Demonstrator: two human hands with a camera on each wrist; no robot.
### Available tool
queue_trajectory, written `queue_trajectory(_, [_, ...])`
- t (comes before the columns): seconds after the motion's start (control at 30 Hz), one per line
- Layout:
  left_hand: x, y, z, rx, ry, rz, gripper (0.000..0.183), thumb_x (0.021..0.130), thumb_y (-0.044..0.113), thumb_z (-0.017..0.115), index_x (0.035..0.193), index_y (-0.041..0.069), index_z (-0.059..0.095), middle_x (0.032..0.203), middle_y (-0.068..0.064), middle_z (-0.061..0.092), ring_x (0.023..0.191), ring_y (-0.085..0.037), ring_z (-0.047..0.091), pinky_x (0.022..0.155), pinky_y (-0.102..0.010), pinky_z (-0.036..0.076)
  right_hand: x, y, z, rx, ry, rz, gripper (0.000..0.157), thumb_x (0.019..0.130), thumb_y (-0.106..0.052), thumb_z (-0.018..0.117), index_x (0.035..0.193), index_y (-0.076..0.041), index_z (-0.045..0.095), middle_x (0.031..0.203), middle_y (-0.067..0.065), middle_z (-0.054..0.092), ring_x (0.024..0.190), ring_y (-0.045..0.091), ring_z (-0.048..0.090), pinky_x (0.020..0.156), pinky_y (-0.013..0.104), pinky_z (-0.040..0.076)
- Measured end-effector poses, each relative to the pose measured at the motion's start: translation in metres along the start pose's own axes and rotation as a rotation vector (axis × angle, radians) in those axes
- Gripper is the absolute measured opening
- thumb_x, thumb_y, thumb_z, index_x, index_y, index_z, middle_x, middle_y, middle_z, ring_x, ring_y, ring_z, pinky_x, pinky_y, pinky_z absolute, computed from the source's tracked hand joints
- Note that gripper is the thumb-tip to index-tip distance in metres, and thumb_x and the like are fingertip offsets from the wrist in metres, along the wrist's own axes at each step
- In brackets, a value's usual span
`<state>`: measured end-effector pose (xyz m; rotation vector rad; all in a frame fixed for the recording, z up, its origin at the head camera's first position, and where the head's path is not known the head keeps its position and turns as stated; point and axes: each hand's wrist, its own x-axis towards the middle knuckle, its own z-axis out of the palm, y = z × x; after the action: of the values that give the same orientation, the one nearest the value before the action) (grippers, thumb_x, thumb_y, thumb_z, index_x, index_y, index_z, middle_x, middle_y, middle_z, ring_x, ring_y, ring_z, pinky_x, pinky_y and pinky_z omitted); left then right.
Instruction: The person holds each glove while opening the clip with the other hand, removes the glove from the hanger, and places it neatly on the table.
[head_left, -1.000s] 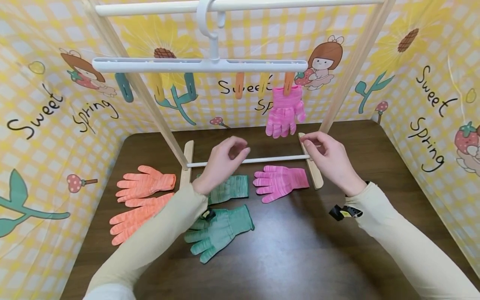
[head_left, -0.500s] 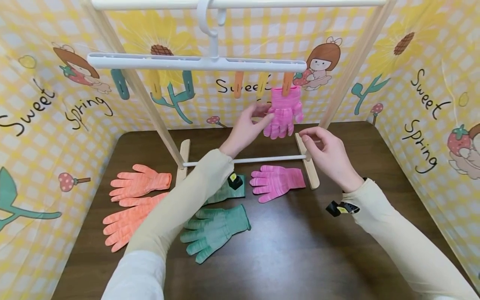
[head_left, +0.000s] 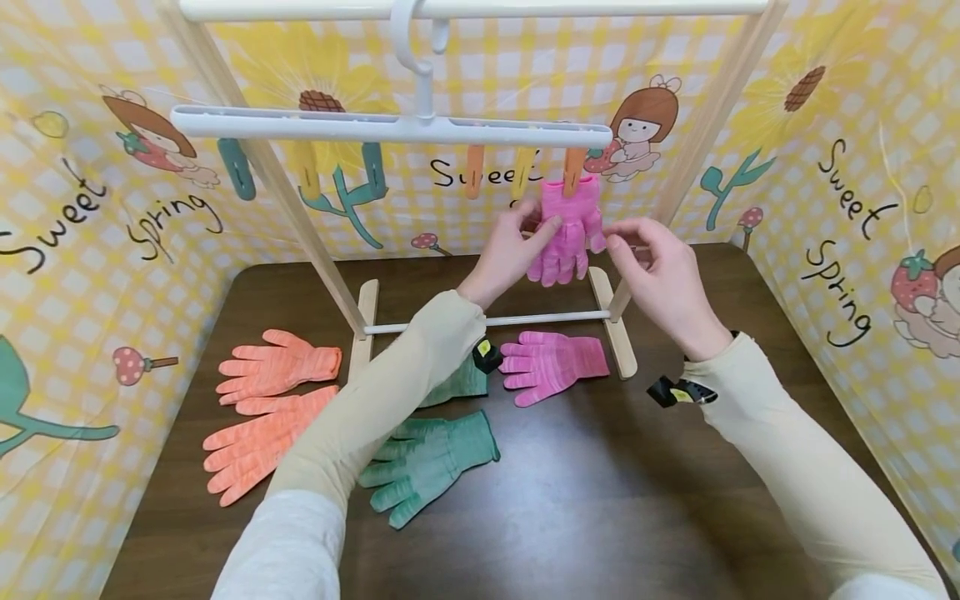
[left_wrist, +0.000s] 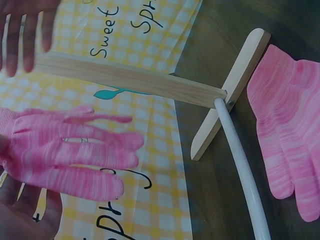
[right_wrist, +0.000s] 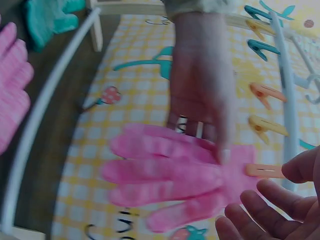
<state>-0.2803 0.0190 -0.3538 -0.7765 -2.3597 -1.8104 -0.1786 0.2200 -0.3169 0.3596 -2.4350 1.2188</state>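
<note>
A pink glove (head_left: pixel 573 208) hangs by its cuff from an orange clip (head_left: pixel 573 169) at the right end of a white hanger (head_left: pixel 315 123). My left hand (head_left: pixel 504 257) pinches the glove's left side, thumb in front and fingers behind. In the right wrist view, that thumb presses near the cuff. My right hand (head_left: pixel 660 279) is just right of the glove, fingers loosely bent and holding nothing. In the right wrist view its fingers spread beneath the orange clip. A second pink glove (head_left: pixel 553 365) lies flat on the table below.
Two orange gloves (head_left: pixel 277 367) and two green gloves (head_left: pixel 431 467) lie on the dark table (head_left: pixel 585 500); my left arm partly covers them. Several other clips, such as a yellow one (head_left: pixel 522 171), hang from the hanger. A wooden rack (head_left: pixel 300 225) with a white lower bar (head_left: pixel 540 320) frames it.
My left hand has moved up and right from above the green gloves to the hanging pink glove and pinches it. The right hand has risen slightly towards the glove's right side.
</note>
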Motion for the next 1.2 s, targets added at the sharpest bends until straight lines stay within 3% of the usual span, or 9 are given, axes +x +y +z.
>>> queue_trajectory(0.13, [-0.003,0.001,0.000,-0.010,-0.016,0.003,0.024,0.105,0.019,0.063,0.118,-0.001,0.068,0.108,-0.015,0.072,0.098,-0.023,0.066,0.088,-0.028,0.051,0.017,-0.011,-0.006,0.012,0.039,0.006,0.028,0.105,-0.019,0.061,0.123,-0.001,0.071,0.123,0.011,0.070,0.101,0.020,0.068,0.090,0.019,0.051])
queue_trajectory(0.27, [-0.008,0.001,0.001,-0.037,-0.020,-0.003,0.024,0.105,0.018,0.063,0.117,-0.001,0.068,0.108,-0.015,0.073,0.096,-0.021,0.066,0.088,-0.028,0.051,0.036,-0.018,-0.005,0.030,0.040,0.023,0.035,0.105,-0.024,0.061,0.130,0.000,0.067,0.130,0.013,0.065,0.114,0.024,0.065,0.099,0.028,0.052])
queue_trajectory(0.37, [-0.010,0.001,0.002,-0.039,-0.020,0.008,0.023,0.105,0.017,0.063,0.117,-0.002,0.068,0.108,-0.015,0.074,0.095,-0.020,0.067,0.087,-0.026,0.052,0.050,-0.020,-0.002,0.050,-0.012,0.043,0.044,0.105,-0.028,0.060,0.138,0.001,0.060,0.139,0.016,0.060,0.127,0.028,0.059,0.109,0.036,0.048])
queue_trajectory(0.5, [-0.012,0.001,0.003,-0.051,-0.031,0.028,0.020,0.104,0.015,0.062,0.114,-0.002,0.068,0.107,-0.015,0.074,0.095,-0.019,0.067,0.087,-0.026,0.051,0.065,-0.021,0.003,0.109,-0.118,0.081,0.049,0.106,-0.030,0.058,0.145,0.000,0.056,0.144,0.018,0.058,0.136,0.029,0.054,0.115,0.039,0.041])
queue_trajectory(0.6, [-0.013,0.002,0.003,-0.073,-0.043,0.032,0.018,0.104,0.013,0.062,0.113,-0.002,0.068,0.107,-0.016,0.073,0.094,-0.018,0.066,0.086,-0.027,0.051,0.071,-0.020,0.007,0.184,-0.163,0.112,0.046,0.107,-0.031,0.058,0.142,-0.001,0.058,0.140,0.018,0.063,0.131,0.024,0.058,0.113,0.035,0.042])
queue_trajectory(0.8, [-0.014,0.002,0.006,-0.116,-0.061,0.007,0.024,0.105,0.015,0.062,0.120,-0.002,0.067,0.112,-0.016,0.073,0.097,-0.017,0.067,0.087,-0.026,0.053,0.076,-0.014,0.011,0.397,-0.140,0.197,0.038,0.107,-0.028,0.060,0.133,0.000,0.064,0.119,0.008,0.073,0.113,0.013,0.064,0.098,0.028,0.047])
queue_trajectory(0.9, [-0.015,0.003,0.007,-0.114,-0.059,0.004,0.023,0.105,0.014,0.062,0.120,-0.003,0.067,0.110,-0.017,0.073,0.094,-0.015,0.066,0.084,-0.025,0.052,0.077,-0.012,0.012,0.444,-0.129,0.204,0.036,0.106,-0.027,0.062,0.132,-0.001,0.064,0.111,0.001,0.074,0.109,0.012,0.064,0.095,0.027,0.047])
queue_trajectory(1.2, [-0.017,0.006,0.010,-0.083,-0.064,0.012,0.024,0.105,0.014,0.062,0.121,-0.003,0.067,0.105,-0.016,0.072,0.090,-0.016,0.064,0.082,-0.025,0.051,0.076,-0.012,0.009,0.532,-0.099,0.199,0.026,0.103,-0.022,0.067,0.123,-0.005,0.069,0.099,-0.002,0.074,0.105,0.016,0.065,0.097,0.029,0.043])
